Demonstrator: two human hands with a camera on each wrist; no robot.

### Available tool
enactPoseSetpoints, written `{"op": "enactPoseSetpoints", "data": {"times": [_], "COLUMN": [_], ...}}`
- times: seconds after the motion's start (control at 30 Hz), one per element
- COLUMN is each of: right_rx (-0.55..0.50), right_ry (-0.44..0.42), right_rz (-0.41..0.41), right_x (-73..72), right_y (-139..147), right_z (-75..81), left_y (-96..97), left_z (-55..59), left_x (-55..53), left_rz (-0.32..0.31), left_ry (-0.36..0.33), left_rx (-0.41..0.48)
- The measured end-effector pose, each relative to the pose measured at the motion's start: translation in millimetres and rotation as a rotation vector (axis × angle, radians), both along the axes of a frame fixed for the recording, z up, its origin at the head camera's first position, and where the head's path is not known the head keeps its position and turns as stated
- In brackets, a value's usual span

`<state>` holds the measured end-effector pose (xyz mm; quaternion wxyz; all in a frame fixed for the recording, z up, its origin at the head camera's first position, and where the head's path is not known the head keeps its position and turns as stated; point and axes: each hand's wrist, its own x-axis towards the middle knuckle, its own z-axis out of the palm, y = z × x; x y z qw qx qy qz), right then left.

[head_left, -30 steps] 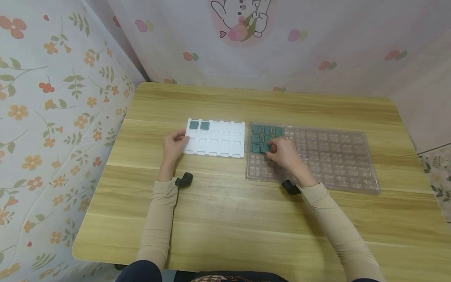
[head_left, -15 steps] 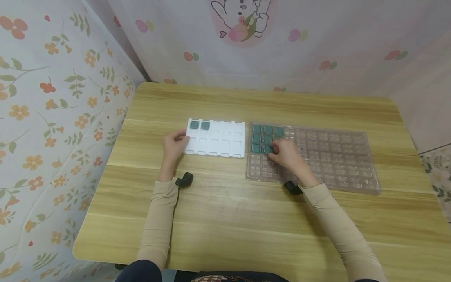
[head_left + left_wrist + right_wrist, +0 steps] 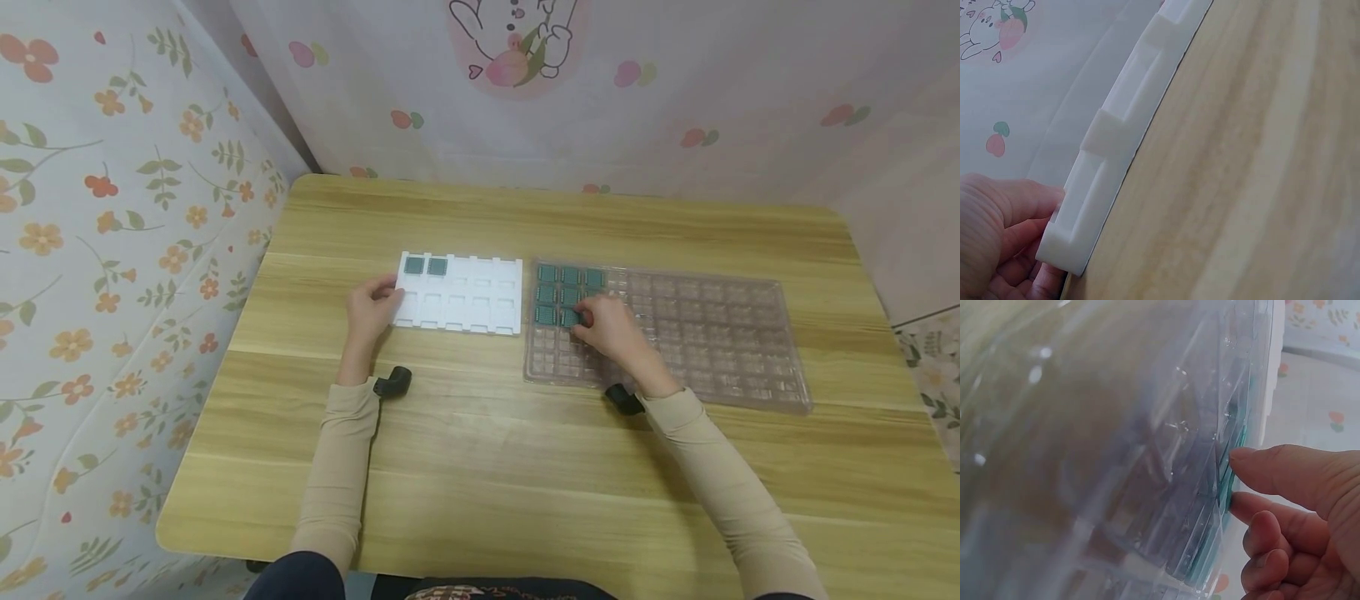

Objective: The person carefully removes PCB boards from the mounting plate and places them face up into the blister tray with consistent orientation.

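Note:
My left hand (image 3: 371, 308) pinches the left edge of a white tray (image 3: 457, 292), thumb on top and fingers beneath; the left wrist view shows the thumb at a corner of the white tray (image 3: 1088, 181). Two square green chips (image 3: 414, 266) fill the first pockets of its back row. To the right, my right hand (image 3: 606, 325) pinches a green chip (image 3: 569, 317) at the front of a small group of chips in a clear plastic tray (image 3: 720, 333). From the right wrist, thumb and index finger meet the edge of this green chip (image 3: 1229, 481), low in its pocket.
Several more green chips (image 3: 547, 273) sit in the clear tray's left pockets. A narrow strip of wooden table (image 3: 465, 433) separates the two trays. A black wrist camera (image 3: 622, 400) overlaps the clear tray's front edge. Patterned curtains (image 3: 675, 100) hang behind and at the left.
The right hand has shifted slightly to the right with the chip, which was tilted and now lies flatter in its pocket. My left hand and the white tray have stayed put.

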<state>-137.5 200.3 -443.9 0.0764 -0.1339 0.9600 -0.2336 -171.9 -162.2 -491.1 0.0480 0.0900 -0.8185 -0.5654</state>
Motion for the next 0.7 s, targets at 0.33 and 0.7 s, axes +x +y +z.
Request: {"op": "enactPoseSetpoints", "data": {"times": [0.33,0.7], "right_rx": [0.001,-0.022], "right_ry": [-0.01,-0.036], "right_rz": [-0.004,-0.013], "right_x": [-0.7,0.1], "right_y": [-0.2,-0.5], "right_z": [-0.5,1.0], "left_y": [0.4,0.4], "left_z": [0.3,-1.2], "left_x": [0.2,-0.8], "left_rz": [-0.005,0.003], "left_ry": [0.012,-0.012], "left_rx": [0.014,0.013]}}
